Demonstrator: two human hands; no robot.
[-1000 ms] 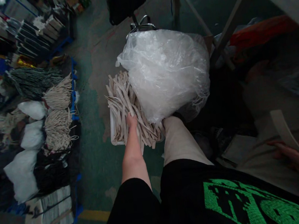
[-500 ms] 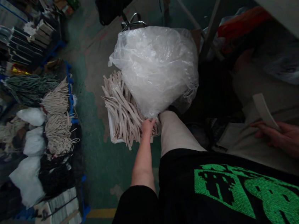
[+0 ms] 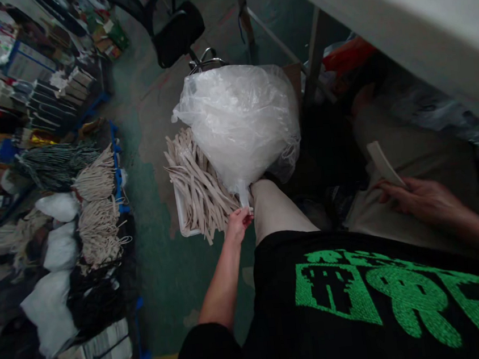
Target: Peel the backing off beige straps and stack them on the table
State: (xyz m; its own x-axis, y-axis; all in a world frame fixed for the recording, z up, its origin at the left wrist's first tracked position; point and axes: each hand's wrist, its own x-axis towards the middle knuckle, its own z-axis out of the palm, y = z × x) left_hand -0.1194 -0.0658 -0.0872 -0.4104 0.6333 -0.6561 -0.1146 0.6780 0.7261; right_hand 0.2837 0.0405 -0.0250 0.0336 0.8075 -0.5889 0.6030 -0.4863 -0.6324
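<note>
My left hand is closed, pinching the end of a narrow, see-through plastic piece. This piece runs up to the big clear plastic bag; I cannot tell whether it is part of that bag or separate. Just left of the bag, long beige fabric strips lie heaped in a white bin, partly hanging over its rim. On the right, over my lap, my right hand is closed on one short beige strip, its free end pointing up and away from me.
A pale tabletop juts in at upper right, above a metal leg. Beyond the bag stands a black office chair. On the left, bundles of beige cord and white bags sit on blue pallets beside the green floor.
My left hand has drawn back toward me from the bag's lower edge, and the plastic piece is now stretched out. My right hand still holds its strip. The view has shifted.
</note>
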